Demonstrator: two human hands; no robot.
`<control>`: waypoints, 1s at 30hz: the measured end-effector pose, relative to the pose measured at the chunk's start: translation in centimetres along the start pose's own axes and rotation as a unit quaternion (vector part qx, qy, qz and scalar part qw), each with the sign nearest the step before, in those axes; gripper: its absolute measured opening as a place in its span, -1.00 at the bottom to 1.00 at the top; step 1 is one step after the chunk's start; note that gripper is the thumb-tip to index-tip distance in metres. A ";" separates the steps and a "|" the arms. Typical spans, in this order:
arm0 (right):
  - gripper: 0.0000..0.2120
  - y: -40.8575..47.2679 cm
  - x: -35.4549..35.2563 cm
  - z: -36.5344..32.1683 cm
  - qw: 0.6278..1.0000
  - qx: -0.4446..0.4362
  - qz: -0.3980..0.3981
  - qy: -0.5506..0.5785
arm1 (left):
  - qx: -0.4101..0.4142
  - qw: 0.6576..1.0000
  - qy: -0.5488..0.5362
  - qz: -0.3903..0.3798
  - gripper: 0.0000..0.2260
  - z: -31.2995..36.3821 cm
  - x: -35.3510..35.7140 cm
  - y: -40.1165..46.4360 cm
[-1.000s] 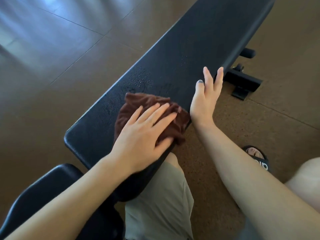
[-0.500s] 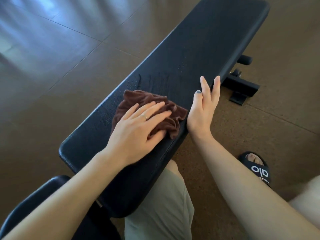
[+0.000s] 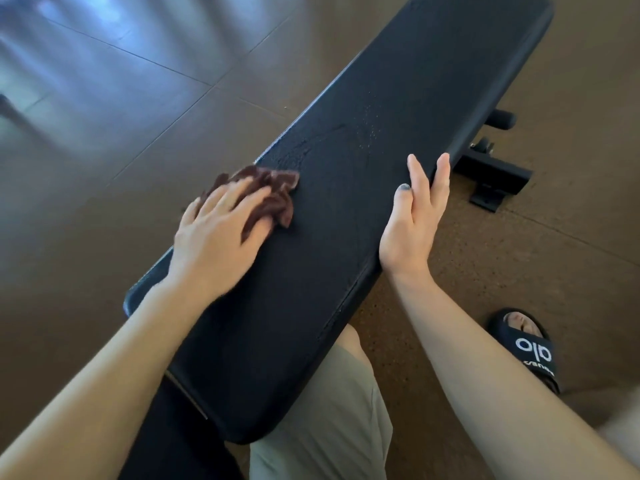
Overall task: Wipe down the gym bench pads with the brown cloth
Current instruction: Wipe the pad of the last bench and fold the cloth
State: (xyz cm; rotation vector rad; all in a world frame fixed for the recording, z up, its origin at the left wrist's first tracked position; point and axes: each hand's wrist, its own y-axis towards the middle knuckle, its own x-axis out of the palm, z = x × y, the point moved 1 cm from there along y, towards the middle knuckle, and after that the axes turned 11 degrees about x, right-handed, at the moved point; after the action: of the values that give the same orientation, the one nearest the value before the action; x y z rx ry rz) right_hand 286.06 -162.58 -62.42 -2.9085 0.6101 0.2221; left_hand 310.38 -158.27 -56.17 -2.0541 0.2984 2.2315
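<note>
The long black bench pad (image 3: 381, 140) runs from near me up to the top right. My left hand (image 3: 218, 233) lies flat on the crumpled brown cloth (image 3: 273, 192) and presses it against the pad's left edge. Part of the cloth is hidden under my fingers. My right hand (image 3: 414, 216) rests along the pad's right edge, fingers straight, thumb on top. Wet streaks and small droplets (image 3: 363, 133) show on the pad beyond the cloth. A second black pad (image 3: 180, 441) sits lower at the bottom left.
The bench's black metal foot (image 3: 491, 178) and a roller (image 3: 502, 119) stick out to the right of the pad. My knee in light shorts (image 3: 322, 420) is under the near end. My foot in a black slide sandal (image 3: 526, 348) stands on the brown floor.
My left hand has swept the cloth from the pad's right side across to its left edge. My right hand has stayed on the right edge. The view has shifted so the pad's far end shows.
</note>
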 end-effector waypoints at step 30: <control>-0.56 0.7 -1.0 0.5 0.994 -0.044 -0.023 -0.093 | 0.154 0.987 -0.023 -0.039 -0.55 10.0 1.9 5.9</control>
State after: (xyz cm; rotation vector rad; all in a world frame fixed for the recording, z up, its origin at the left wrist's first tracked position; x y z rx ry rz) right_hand 284.77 -162.71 -62.82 -2.9357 0.5139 0.5200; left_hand 299.30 -162.13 -56.87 -1.8197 0.5137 2.0338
